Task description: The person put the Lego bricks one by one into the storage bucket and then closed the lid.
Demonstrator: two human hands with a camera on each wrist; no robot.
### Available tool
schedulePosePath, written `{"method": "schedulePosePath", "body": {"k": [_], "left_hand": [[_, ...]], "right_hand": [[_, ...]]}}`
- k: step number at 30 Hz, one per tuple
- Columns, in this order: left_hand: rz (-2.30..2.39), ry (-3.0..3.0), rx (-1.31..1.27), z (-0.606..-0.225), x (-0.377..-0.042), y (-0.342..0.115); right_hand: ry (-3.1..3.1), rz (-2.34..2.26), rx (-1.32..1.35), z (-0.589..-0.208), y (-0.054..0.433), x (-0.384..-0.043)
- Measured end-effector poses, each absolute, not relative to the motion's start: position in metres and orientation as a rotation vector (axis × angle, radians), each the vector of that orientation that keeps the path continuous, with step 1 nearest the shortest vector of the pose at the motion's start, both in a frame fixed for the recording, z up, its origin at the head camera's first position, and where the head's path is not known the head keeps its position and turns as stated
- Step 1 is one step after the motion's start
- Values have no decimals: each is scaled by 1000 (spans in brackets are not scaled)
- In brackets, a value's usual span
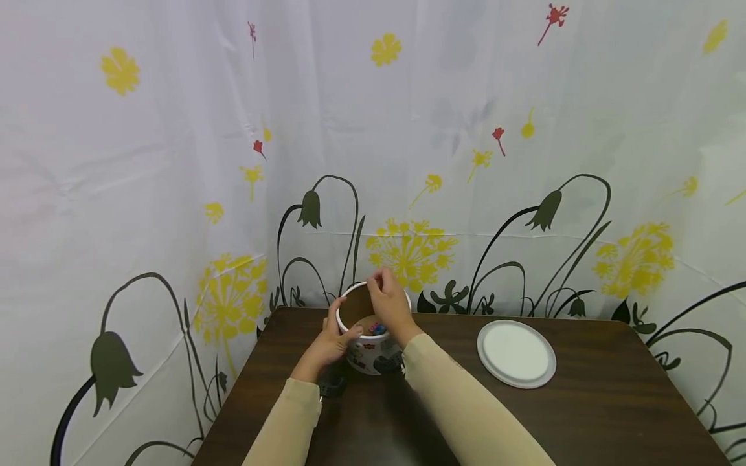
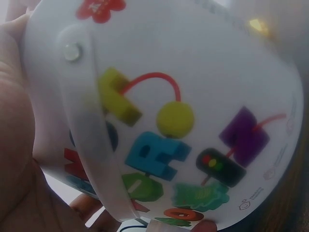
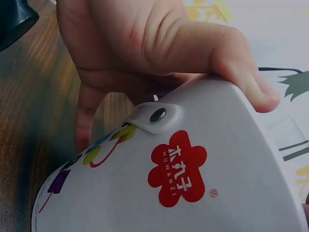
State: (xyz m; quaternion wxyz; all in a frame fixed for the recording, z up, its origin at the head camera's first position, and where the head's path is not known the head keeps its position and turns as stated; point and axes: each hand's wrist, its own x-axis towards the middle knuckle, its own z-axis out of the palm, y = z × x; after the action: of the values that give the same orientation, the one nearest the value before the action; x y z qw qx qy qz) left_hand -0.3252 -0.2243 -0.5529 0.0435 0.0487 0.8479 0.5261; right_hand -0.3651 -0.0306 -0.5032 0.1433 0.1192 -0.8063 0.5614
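A white bucket (image 1: 364,362) printed with toy pictures and a red flower logo stands tilted on the dark table, its brown inside showing. Small colourful pieces (image 1: 377,329) lie in the bottom. My left hand (image 1: 327,346) grips the bucket's left side, its thumb (image 3: 260,96) over the rim and other fingers round the outside. A pale strap (image 2: 79,96) with a button runs down the wall below that hand. My right hand (image 1: 392,305) reaches across the right of the opening, fingers bent at the far rim. Whether they pinch the rim or something else cannot be told.
A round white lid (image 1: 517,354) lies flat on the table (image 1: 606,414), right of the bucket. Behind the table's back edge hangs a white curtain (image 1: 350,129) printed with flowers. Dark wrist devices, one at the left wrist (image 3: 17,21), sit close to the bucket.
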Motion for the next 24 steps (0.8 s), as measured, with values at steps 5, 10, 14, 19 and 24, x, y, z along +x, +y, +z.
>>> {"method": "schedulePosePath", "body": {"k": [5,10,14,19,24], "left_hand": [[1571,2649,166,-551,-328,-226],[1592,2640,138,-555,-328,-227],[1600,2616,150,-559,-327,-225],[1563,2656,175,-559,-326,-223],[1555,2678,167,-557,-325,-225]], "right_hand": [[-2265,1591,329,-501,-31,-365],[-2214,1639,358,-503,-32,-362],[-2223,1557,394,-509,-31,-356],[-2201,1425,472,-515,-29,-349],[-2155,1433,529,-523,-28,-336]]}}
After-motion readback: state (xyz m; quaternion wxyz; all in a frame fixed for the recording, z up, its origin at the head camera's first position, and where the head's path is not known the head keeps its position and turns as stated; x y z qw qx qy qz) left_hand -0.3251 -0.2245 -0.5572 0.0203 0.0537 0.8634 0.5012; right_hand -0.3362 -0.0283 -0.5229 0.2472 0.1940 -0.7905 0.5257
